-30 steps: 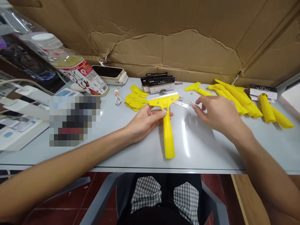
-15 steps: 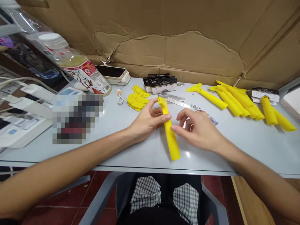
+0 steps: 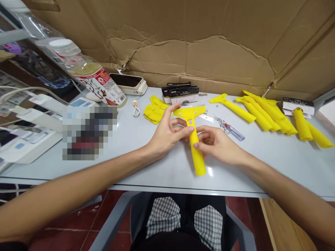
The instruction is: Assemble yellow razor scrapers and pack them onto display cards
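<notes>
Both hands hold a yellow plastic scraper [image 3: 198, 158] above the table, its wide head away from me and its broad face showing. A metal blade edge runs along the head, with two screws in it. My left hand [image 3: 165, 131] pinches the upper handle just below the head, thumb on top. Lower on the handle, my right hand [image 3: 222, 144] grips it from the right side with thumb and fingers. Beyond the hands lie a flat metal blade [image 3: 206, 118], a scatter of small screws [image 3: 220, 122] and a screwdriver with a clear handle [image 3: 237, 133].
Loose yellow head plates [image 3: 151, 113] lie at left of black-and-white blade packets [image 3: 184, 94]. Several yellow scraper handles [image 3: 267, 113] rest at the right, near another packet [image 3: 298, 104]. A phone [image 3: 128, 83], a drink bottle [image 3: 104, 83] and a power strip [image 3: 23, 146] occupy the left side.
The scraper has turned from edge-on to show its wide head and blade. My right hand has moved left and closed on the handle.
</notes>
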Demonstrator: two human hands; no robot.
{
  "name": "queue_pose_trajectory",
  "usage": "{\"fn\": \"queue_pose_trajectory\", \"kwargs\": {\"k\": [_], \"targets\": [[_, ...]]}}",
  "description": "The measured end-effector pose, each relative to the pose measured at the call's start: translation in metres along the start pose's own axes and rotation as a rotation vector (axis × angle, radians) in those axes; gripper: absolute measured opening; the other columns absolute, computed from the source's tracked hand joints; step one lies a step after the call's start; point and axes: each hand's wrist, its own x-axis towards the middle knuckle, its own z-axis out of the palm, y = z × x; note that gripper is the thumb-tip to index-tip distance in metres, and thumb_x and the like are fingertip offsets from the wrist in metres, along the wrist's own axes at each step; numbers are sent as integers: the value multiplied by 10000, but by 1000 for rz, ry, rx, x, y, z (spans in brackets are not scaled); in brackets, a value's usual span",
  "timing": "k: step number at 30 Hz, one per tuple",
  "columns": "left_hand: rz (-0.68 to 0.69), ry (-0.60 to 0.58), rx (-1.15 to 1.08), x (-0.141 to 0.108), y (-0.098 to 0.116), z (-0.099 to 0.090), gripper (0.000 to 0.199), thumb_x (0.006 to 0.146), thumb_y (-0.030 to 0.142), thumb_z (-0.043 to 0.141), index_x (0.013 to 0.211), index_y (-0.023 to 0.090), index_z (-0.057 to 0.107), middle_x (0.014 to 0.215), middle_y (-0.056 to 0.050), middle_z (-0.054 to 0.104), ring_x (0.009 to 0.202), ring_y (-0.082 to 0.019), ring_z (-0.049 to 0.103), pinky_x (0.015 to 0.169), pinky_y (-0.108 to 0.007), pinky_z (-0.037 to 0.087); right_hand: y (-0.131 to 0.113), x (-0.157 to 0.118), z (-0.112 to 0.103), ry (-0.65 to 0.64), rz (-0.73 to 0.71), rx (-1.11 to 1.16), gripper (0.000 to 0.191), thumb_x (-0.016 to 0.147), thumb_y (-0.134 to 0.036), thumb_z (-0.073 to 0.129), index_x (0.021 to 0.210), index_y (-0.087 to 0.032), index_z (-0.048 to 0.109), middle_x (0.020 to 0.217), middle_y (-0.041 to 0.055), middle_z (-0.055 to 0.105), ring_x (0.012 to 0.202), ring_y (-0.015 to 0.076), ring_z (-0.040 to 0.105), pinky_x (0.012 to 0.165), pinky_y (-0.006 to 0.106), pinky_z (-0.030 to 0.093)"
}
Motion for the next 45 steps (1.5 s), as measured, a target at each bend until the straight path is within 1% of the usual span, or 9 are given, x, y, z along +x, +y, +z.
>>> {"fn": "queue_pose_trajectory", "kwargs": {"k": [5, 8, 13, 16, 22, 25, 33, 40, 45], "targets": [[13, 55, -49, 2, 3, -3, 1130, 784, 295, 945, 1668, 370, 245, 1077, -39, 746, 613, -134, 670, 696, -370, 611, -2, 4, -10, -82, 11, 186, 314, 885, -235, 747, 1182, -214, 650, 949, 32, 774, 700, 166, 666, 673, 350, 586], [-22, 17, -59, 3, 3, -6, 990, 802, 332, 935, 1622, 311, 380, 1110, -69, 759, 585, -130, 649, 645, -366, 603, -3, 5, -11, -91, 13, 182, 342, 863, -229, 760, 1184, -222, 640, 1010, 48, 787, 722, 173, 672, 674, 356, 590], [-40, -111, 0, 4, 3, -5, 523, 826, 397, 914, 1238, 173, 683, 1222, -140, 758, 652, -138, 669, 581, -312, 558, -2, 3, -9, -101, 5, 128, 312, 931, -347, 778, 1184, -229, 637, 936, 24, 754, 801, 194, 689, 722, 361, 583], [17, -108, 58, 3, 3, -2, 486, 766, 380, 948, 1119, 171, 688, 1340, -147, 730, 674, -137, 668, 532, -282, 517, -1, 2, -5, -19, 7, 80, 360, 846, -330, 889, 1127, -227, 688, 1075, 30, 761, 935, 191, 714, 790, 338, 586], [91, -106, 173, 3, 6, -4, 479, 762, 385, 938, 1136, 211, 696, 1253, -93, 715, 636, -118, 623, 525, -276, 506, -2, 4, -5, 84, 118, 96, 603, 690, -242, 979, 1213, -227, 679, 992, 6, 698, 766, 167, 690, 539, 278, 526], [163, -23, 308, 13, 12, -16, 465, 768, 383, 930, 1165, 231, 742, 1161, -62, 709, 625, -103, 594, 587, -287, 513, -2, 5, -8, 135, 126, 148, 812, 679, -236, 986, 1382, -241, 579, 983, 11, 685, 762, 209, 738, 542, 316, 556], [397, 430, 504, 61, 36, -72, 240, 846, 320, 857, 1063, 251, 782, 1109, -54, 738, 913, -201, 671, 694, -296, 502, 2, 6, -19, 64, 61, 238, 512, 890, -207, 766, 1350, -262, 548, 1261, 106, 773, 959, 260, 793, 592, 331, 540], [258, 412, 593, 84, 51, -96, 450, 874, 148, 749, 1315, 239, 752, 1421, -85, 710, 662, -105, 614, 628, -315, 463, 3, 7, -23, 45, 42, 280, 482, 879, -187, 736, 1304, -264, 522, 1196, 87, 791, 927, 252, 794, 623, 344, 537], [115, 293, 571, 107, 55, -101, 588, 735, 29, 764, 1293, 216, 769, 1256, -136, 774, 615, -132, 606, 620, -314, 448, 0, 6, -22, 64, 39, 271, 498, 856, -180, 731, 1302, -262, 524, 1209, 97, 785, 924, 257, 793, 604, 348, 523]]}}
